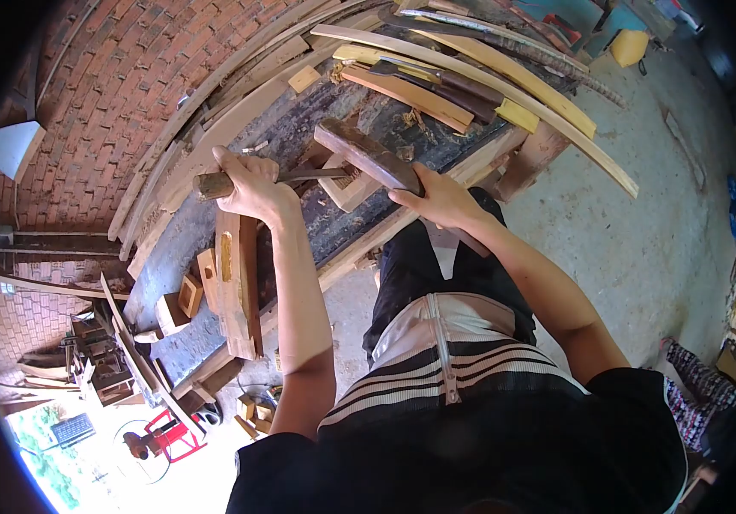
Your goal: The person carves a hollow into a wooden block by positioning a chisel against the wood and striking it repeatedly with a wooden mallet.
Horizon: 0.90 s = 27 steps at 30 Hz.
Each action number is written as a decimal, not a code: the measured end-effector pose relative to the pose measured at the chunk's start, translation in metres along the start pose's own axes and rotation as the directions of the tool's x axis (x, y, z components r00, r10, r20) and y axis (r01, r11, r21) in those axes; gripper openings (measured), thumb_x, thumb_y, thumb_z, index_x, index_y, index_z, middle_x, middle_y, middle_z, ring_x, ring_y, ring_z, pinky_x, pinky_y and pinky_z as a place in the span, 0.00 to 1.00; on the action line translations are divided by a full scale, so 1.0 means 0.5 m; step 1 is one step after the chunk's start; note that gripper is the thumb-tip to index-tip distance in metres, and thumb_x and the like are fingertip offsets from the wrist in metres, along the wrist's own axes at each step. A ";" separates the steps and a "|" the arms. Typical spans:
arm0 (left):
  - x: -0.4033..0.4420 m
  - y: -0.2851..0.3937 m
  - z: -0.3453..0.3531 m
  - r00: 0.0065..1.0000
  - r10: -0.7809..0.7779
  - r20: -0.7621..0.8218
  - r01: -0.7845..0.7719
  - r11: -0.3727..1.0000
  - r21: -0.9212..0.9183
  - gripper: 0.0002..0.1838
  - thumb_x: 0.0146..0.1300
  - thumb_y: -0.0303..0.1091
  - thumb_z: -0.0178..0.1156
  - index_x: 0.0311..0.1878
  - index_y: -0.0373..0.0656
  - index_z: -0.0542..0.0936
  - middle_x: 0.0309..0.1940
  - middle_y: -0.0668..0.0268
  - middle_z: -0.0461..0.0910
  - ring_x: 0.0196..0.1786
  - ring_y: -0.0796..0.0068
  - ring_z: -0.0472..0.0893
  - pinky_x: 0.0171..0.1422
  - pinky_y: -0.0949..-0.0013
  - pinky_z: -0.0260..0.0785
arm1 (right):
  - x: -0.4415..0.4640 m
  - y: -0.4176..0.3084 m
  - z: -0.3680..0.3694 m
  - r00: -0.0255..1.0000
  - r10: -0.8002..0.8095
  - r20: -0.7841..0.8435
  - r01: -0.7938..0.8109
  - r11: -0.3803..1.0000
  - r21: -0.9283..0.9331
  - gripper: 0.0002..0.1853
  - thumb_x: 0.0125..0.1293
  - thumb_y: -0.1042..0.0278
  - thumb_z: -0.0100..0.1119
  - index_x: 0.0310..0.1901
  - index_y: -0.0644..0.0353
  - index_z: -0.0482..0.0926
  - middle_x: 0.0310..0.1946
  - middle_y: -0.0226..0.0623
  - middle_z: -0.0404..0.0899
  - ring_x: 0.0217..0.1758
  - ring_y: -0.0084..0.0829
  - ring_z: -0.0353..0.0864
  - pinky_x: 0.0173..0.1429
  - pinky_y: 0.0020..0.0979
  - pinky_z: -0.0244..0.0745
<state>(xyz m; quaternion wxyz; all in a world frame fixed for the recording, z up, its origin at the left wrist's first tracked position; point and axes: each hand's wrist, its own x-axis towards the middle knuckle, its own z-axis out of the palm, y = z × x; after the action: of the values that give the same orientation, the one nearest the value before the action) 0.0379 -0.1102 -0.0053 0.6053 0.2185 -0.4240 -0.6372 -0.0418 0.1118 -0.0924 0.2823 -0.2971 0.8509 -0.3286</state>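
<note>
My left hand is wrapped round a chisel, its wooden handle jutting out to the left and its metal blade pointing right. The blade's end lies over a small wooden block on the bench; exactly where it touches I cannot tell. A dark wooden mallet is in the grip of my right hand, with its thick end up and to the left, above the block and partly covering it. A thick beam with a slot lies beside my left forearm.
Long curved wood strips and a hand saw with a dark handle lie along the workbench. Small notched blocks sit at the left. A brick wall rises behind. A red stool stands lower left.
</note>
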 end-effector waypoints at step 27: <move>-0.018 -0.042 -0.007 0.986 0.133 0.101 -0.141 0.987 0.074 0.20 0.67 0.35 0.66 0.56 0.30 0.78 0.49 0.59 0.84 0.44 0.72 0.82 0.50 0.64 0.78 | -0.098 -0.384 -0.231 0.500 -0.819 -0.280 0.743 0.572 -0.348 0.24 0.64 0.46 0.65 0.44 0.62 0.80 0.23 0.46 0.83 0.28 0.47 0.87 0.37 0.44 0.82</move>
<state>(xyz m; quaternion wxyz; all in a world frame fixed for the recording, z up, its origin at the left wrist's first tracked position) 0.0301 -0.1043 -0.0262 0.6173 0.1824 -0.4921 -0.5861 -0.0260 0.0741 0.1333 -0.1121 -0.5982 0.6875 -0.3961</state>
